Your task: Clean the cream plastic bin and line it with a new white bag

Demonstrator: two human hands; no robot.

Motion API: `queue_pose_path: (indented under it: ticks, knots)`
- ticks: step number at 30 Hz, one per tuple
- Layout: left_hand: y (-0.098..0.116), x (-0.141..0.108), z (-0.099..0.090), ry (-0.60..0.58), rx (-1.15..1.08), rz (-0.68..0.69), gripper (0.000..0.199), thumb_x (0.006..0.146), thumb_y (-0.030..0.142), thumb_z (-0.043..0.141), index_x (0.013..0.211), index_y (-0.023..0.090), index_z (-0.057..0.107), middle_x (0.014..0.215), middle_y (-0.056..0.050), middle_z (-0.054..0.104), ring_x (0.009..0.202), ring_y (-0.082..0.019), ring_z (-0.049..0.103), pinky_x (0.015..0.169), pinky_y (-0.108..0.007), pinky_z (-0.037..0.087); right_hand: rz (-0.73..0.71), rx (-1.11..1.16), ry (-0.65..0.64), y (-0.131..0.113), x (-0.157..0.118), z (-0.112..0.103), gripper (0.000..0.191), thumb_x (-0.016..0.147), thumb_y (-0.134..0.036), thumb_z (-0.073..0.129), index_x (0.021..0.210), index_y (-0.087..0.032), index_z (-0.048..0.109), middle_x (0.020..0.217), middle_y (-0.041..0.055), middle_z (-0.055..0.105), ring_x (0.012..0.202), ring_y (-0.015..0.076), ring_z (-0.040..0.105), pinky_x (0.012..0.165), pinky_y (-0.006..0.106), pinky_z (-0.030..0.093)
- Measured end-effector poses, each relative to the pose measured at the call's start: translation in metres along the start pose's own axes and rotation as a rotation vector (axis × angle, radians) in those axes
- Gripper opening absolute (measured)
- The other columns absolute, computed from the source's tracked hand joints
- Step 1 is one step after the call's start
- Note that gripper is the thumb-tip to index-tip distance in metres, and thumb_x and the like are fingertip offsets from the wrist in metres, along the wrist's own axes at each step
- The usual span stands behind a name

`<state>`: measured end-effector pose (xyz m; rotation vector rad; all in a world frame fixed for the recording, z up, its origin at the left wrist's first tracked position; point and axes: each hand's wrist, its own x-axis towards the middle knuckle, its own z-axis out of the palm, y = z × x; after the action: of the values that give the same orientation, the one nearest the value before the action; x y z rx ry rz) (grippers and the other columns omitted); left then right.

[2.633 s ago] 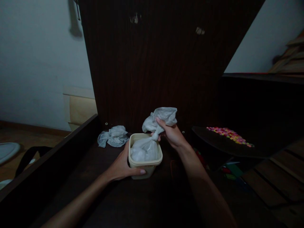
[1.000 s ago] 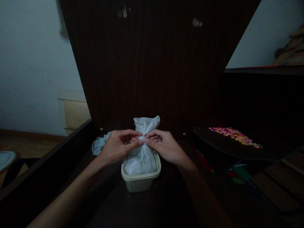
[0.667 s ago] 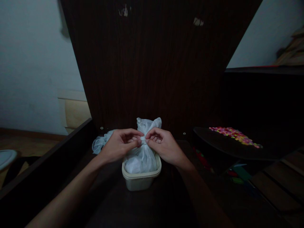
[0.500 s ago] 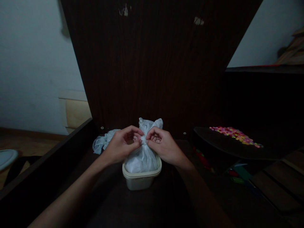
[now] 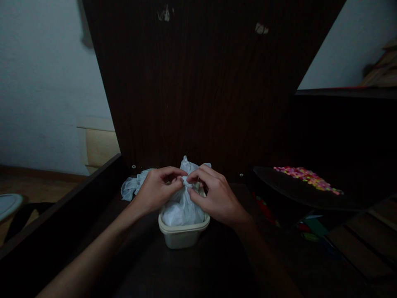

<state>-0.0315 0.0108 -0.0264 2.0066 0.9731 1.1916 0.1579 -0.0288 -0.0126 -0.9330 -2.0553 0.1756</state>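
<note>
A whitish plastic bag [image 5: 183,212] sits in a small cream container [image 5: 182,239] on the dark surface, its neck gathered above the rim. From the left, my left hand [image 5: 158,188] pinches the gathered neck between thumb and fingers. My right hand [image 5: 214,194] is on the other side of the neck, thumb and fingertips closed round the plastic at the knotted-looking part. The bag's loose top stands up behind the fingers. Part of the container's far rim is hidden by the hands.
Another crumpled pale bag [image 5: 133,186] lies behind my left hand. A dark upright panel [image 5: 192,91] rises at the back. Colourful small pieces [image 5: 307,178] lie on a dark shelf [image 5: 279,188] at the right. A raised edge [image 5: 62,205] runs along the left.
My right hand has shifted slightly left, its fingers spread a little more around the neck. The bag's top has tipped and changed shape. My left hand has stayed nearly in place.
</note>
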Motion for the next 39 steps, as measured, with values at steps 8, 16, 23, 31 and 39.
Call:
queue_pose_path:
  ticks: [8, 16, 23, 31, 39]
  knots:
    - [0.004, 0.000, 0.002, -0.024, -0.255, -0.050, 0.022, 0.075, 0.028, 0.069, 0.090, 0.015, 0.063, 0.072, 0.002, 0.063, 0.066, -0.012, 0.059, 0.063, -0.023, 0.047, -0.201, -0.112, 0.018, 0.002, 0.001, 0.011, 0.018, 0.086, -0.002, 0.054, 0.089, -0.020, 0.054, 0.088, 0.0043, 0.061, 0.086, 0.0196, 0.056, 0.077, 0.033, 0.046]
    - [0.001, -0.002, 0.000, -0.028, -0.030, 0.086, 0.021, 0.080, 0.023, 0.065, 0.099, 0.015, 0.069, 0.071, 0.003, 0.065, 0.064, -0.012, 0.058, 0.061, -0.022, 0.045, -0.112, 0.017, -0.091, 0.004, -0.002, 0.004, 0.021, 0.081, -0.002, 0.053, 0.085, -0.022, 0.048, 0.079, -0.0021, 0.052, 0.068, 0.0132, 0.047, 0.063, 0.027, 0.038]
    - [-0.002, 0.000, -0.004, -0.064, 0.178, 0.248, 0.022, 0.086, 0.022, 0.059, 0.095, 0.016, 0.078, 0.081, -0.004, 0.072, 0.074, -0.015, 0.065, 0.068, -0.026, 0.046, -0.027, 0.267, -0.195, 0.017, -0.002, -0.004, 0.019, 0.079, -0.004, 0.058, 0.082, -0.021, 0.050, 0.078, -0.0038, 0.052, 0.061, 0.0097, 0.041, 0.058, 0.024, 0.033]
    - [0.003, 0.001, -0.007, -0.167, 0.090, 0.015, 0.022, 0.077, 0.024, 0.056, 0.082, 0.016, 0.076, 0.072, -0.001, 0.066, 0.067, -0.015, 0.056, 0.062, -0.025, 0.041, -0.068, 0.179, -0.172, 0.010, 0.001, -0.005, 0.021, 0.076, -0.001, 0.053, 0.080, -0.021, 0.050, 0.078, -0.0040, 0.048, 0.066, 0.0112, 0.043, 0.063, 0.025, 0.034]
    - [0.009, 0.001, -0.011, -0.223, 0.051, -0.029, 0.019, 0.081, 0.034, 0.063, 0.080, 0.016, 0.069, 0.067, 0.005, 0.044, 0.062, -0.012, 0.043, 0.060, -0.023, 0.037, -0.069, 0.218, -0.048, 0.014, 0.005, -0.002, 0.023, 0.077, 0.002, 0.056, 0.081, -0.020, 0.051, 0.081, -0.0027, 0.052, 0.067, 0.0110, 0.048, 0.060, 0.024, 0.039]
